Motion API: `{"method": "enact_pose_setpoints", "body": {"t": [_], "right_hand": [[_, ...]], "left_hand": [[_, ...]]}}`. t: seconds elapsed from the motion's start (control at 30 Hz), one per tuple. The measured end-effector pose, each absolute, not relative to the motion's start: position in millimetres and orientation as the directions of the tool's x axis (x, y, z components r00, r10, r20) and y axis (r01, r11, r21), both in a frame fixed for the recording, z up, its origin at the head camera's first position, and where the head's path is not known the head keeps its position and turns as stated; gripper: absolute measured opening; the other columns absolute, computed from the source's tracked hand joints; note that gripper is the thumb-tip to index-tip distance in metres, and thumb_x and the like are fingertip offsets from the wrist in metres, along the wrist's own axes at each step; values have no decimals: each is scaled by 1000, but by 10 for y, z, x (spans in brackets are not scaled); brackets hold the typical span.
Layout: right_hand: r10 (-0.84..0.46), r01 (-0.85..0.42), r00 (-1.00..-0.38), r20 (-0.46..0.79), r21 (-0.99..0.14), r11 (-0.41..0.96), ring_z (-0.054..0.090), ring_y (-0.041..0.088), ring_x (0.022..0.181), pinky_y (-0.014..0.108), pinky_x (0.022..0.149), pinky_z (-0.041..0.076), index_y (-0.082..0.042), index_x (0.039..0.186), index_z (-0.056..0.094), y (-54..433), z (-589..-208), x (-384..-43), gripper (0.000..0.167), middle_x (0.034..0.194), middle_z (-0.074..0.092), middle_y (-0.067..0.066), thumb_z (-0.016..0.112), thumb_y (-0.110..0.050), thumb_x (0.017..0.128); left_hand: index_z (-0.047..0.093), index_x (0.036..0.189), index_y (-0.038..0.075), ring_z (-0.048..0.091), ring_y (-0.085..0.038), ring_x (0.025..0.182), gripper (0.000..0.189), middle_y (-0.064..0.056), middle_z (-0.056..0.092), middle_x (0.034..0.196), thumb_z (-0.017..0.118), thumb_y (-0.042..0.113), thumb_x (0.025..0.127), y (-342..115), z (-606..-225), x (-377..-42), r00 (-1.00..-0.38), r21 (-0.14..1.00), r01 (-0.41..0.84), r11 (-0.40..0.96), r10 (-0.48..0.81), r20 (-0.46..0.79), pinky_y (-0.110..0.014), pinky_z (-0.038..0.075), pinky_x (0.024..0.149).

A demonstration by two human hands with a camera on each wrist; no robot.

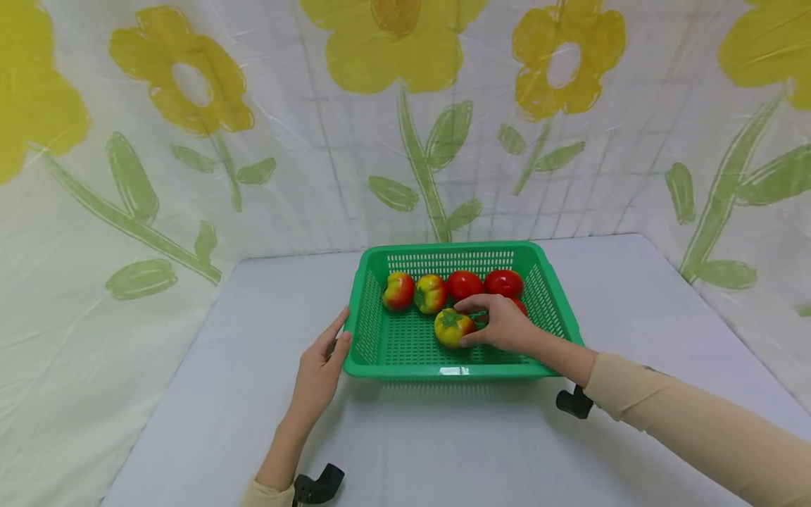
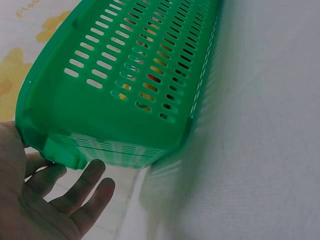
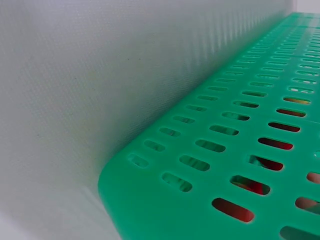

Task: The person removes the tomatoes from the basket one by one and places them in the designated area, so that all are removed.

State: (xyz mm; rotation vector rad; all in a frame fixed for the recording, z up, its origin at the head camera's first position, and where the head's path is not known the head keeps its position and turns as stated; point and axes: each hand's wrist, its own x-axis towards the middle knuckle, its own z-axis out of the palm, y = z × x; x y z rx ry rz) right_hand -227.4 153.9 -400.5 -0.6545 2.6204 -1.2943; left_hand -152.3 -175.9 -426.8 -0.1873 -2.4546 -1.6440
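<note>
A green plastic basket (image 1: 374, 352) with slotted walls stands on the white table. In it, my right hand (image 1: 503, 325) pinches a yellow-and-red tomato (image 1: 451, 328) with a star-shaped green top, thumb at the near side and fingers at the far side. My left hand (image 1: 319, 373) touches the basket's left rim with loosely straight fingers; in the left wrist view those fingers (image 2: 92, 175) spread by the rim's lip. Behind the held tomato are two more yellow-and-red ones (image 1: 431, 293) and several red ones (image 1: 465, 284), one partly hidden by the right hand. The right wrist view shows only the slotted basket wall (image 3: 165, 200).
White tabletop (image 1: 443, 436) surrounds the basket. A cloth backdrop (image 1: 304, 176) with yellow flowers hangs directly behind the table and along both sides. Black wrist cameras (image 1: 319, 484) sit on both wrists, the right one (image 1: 574, 402) near the basket's front right corner.
</note>
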Motion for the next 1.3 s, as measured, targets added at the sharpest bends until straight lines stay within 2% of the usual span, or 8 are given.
{"method": "enact_pose_setpoints", "body": {"t": [0.4,0.6,1.03,1.3], "right_hand": [[-481,-334,-876,36,-764,552,59,28,112,39,89,53,-7,126,65,1488,-3992,-2243,54,120,65,7,86,-14,77],[-489,-339,-872,34,-762,551,60,30,109,40,87,54,-6,126,64,1491,-3995,-2243,54,121,64,10,86,-11,77],[-562,-401,-825,59,-763,507,57,29,112,38,88,53,-4,127,63,1476,-3989,-2246,56,121,63,8,85,-3,75],[-577,-429,-814,61,-733,527,57,25,111,36,87,54,-9,128,63,1491,-4018,-2235,57,124,62,5,85,-5,75]], "left_hand": [[43,150,30,51,-24,126,49,2,45,147,50,43,103,-1767,-4291,-1526,-974,897,210,389,4,226,-51,44,98],[43,150,31,51,-23,126,49,2,45,147,50,44,103,-1760,-4284,-1536,-974,897,209,390,4,225,-50,44,99],[43,149,33,52,-23,125,48,3,46,147,50,44,103,-1768,-4284,-1525,-977,899,195,392,-5,214,-51,44,98],[43,150,30,51,-24,126,49,3,44,148,49,44,103,-1755,-4266,-1522,-975,895,205,396,1,222,-50,44,99]]}}
